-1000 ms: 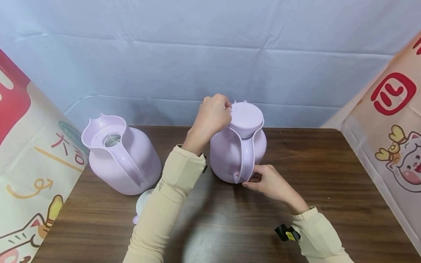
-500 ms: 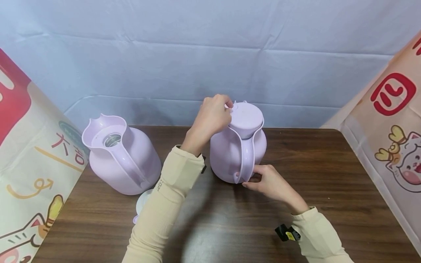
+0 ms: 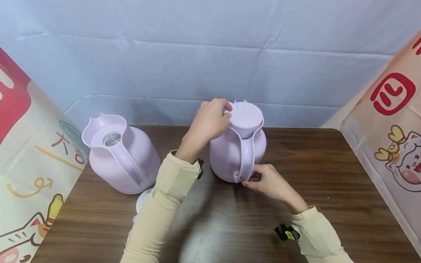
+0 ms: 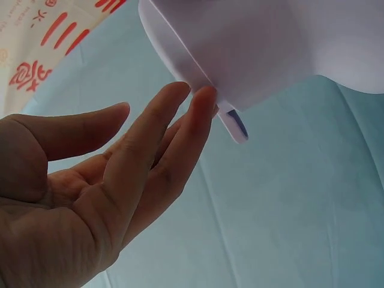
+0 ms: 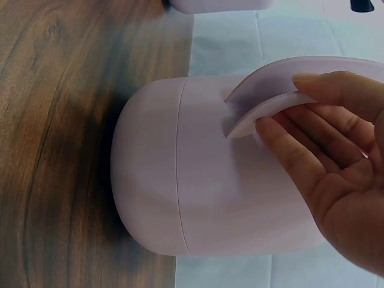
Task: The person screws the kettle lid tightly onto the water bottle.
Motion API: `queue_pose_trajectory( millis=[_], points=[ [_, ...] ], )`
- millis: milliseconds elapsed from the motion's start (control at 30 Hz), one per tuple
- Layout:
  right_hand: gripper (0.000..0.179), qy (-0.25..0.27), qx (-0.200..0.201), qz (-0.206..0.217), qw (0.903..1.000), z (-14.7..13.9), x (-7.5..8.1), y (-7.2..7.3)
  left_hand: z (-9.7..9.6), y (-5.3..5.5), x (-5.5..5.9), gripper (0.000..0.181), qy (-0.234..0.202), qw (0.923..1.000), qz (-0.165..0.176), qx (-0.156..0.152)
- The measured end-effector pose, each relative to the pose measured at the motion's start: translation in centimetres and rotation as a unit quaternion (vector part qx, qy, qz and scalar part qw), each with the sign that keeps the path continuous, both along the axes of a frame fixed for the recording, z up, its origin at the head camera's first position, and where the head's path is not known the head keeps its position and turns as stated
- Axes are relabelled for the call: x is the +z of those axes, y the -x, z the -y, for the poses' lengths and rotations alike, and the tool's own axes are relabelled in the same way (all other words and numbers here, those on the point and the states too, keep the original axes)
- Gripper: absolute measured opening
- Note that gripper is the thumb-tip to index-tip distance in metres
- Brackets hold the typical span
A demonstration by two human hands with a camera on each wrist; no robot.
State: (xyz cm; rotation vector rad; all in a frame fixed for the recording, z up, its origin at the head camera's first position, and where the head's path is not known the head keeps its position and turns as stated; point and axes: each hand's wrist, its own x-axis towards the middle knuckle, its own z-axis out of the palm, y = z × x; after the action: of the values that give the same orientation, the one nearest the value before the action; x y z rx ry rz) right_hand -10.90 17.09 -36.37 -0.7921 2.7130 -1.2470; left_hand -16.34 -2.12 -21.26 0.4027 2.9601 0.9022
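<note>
A lavender thermos jug (image 3: 220,159) stands upright on the table, its round lid (image 3: 246,114) seated in the top. My left hand (image 3: 208,122) is at the left side of this lid. In the left wrist view the fingers (image 4: 144,147) are extended, fingertips against or very near the lavender rim, with the thumb apart. Low on the jug, my right hand (image 3: 271,182) pinches the lower part of its handle (image 3: 247,157). The right wrist view shows the thumb and fingers (image 5: 282,141) on opposite sides of the handle's edge.
To the left stands a second lavender thermos jug (image 3: 141,157), unlidded, its glass mouth showing. A pale lid-like piece (image 3: 142,202) lies before it, partly hidden by my left sleeve (image 3: 164,204). Printed sheets flank the brown wooden table (image 3: 315,175), with a light blue cloth behind.
My left hand has shifted slightly left and down along the lid's edge, and its forearm has moved left. My right hand and both jugs hold their places.
</note>
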Motion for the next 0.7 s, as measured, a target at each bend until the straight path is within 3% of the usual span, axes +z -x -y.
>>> queue_pose_trajectory(
  millis=[700],
  points=[
    [0.016,0.004,0.003,-0.002,1.0,-0.11,-0.04,0.06,-0.95,0.61,-0.13,0.031,0.018,0.9998,-0.003,0.002]
  ],
)
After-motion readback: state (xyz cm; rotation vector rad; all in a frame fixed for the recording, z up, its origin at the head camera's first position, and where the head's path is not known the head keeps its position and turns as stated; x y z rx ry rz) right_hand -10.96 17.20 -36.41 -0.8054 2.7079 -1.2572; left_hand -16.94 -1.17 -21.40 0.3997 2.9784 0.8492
